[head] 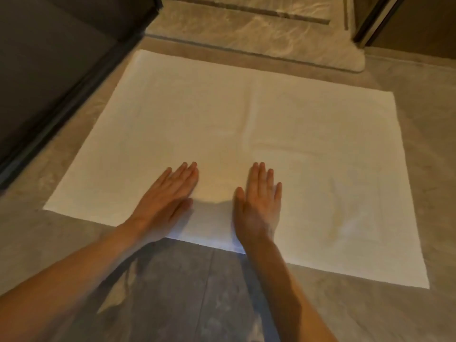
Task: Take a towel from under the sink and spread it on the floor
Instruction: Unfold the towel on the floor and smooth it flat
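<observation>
A white towel (222, 124) lies unfolded and flat on the grey tiled floor, with a faint crease running down its middle. My left hand (167, 201) rests palm down on the towel near its front edge, fingers straight and together. My right hand (259, 203) lies flat on the towel beside it, a hand's width to the right. Neither hand holds anything.
A dark cabinet front (49, 70) stands along the left, close to the towel's left edge. A raised marble step (259, 38) runs behind the towel's far edge. A dark door frame (375, 21) stands at the top right. Grey floor tiles (185, 292) lie in front.
</observation>
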The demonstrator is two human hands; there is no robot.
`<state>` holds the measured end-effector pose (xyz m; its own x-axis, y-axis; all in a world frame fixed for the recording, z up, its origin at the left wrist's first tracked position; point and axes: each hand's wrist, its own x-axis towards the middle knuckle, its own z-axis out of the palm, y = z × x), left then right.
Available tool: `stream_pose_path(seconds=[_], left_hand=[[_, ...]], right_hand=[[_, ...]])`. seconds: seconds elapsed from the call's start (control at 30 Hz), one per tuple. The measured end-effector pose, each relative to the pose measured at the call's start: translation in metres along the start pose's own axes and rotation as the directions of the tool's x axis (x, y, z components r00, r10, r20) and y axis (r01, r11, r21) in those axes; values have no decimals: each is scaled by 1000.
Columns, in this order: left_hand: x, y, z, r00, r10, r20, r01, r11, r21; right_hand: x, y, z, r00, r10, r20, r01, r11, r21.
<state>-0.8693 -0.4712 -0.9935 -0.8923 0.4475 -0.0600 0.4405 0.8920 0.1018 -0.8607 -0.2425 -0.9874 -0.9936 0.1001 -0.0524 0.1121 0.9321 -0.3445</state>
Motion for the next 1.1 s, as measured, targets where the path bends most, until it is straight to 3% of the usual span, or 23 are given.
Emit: stream_pose_path(seconds=[0.13,0.27,0.5,0.63,0.7,0.9,1.1], left_hand=[[9,54,13,997,52,54,-46,994,-96],[5,48,18,996,76,36,-75,997,-25],[2,47,18,996,65,54,-62,996,-57],[2,50,12,996,64,65,-56,992,-113],[8,47,5,996,74,41,-67,988,-139],[91,14,-30,994,-12,-105,7,998,-55],[157,-38,-27,989,-136,-65,137,990,11]], right_hand=[[-5,-60,24,988,-134,72,129,989,66],[-7,-16,23,978,-172,121,177,984,-28],[-20,106,-16,996,89,22,-84,984,-158],[-23,120,-30,983,184,16,-180,972,-148],[-15,103,-33,986,166,2,-165,982,-88],[61,-3,-25,995,-87,-39,91,989,116],[144,-88,5,969,-241,45,232,961,150]])
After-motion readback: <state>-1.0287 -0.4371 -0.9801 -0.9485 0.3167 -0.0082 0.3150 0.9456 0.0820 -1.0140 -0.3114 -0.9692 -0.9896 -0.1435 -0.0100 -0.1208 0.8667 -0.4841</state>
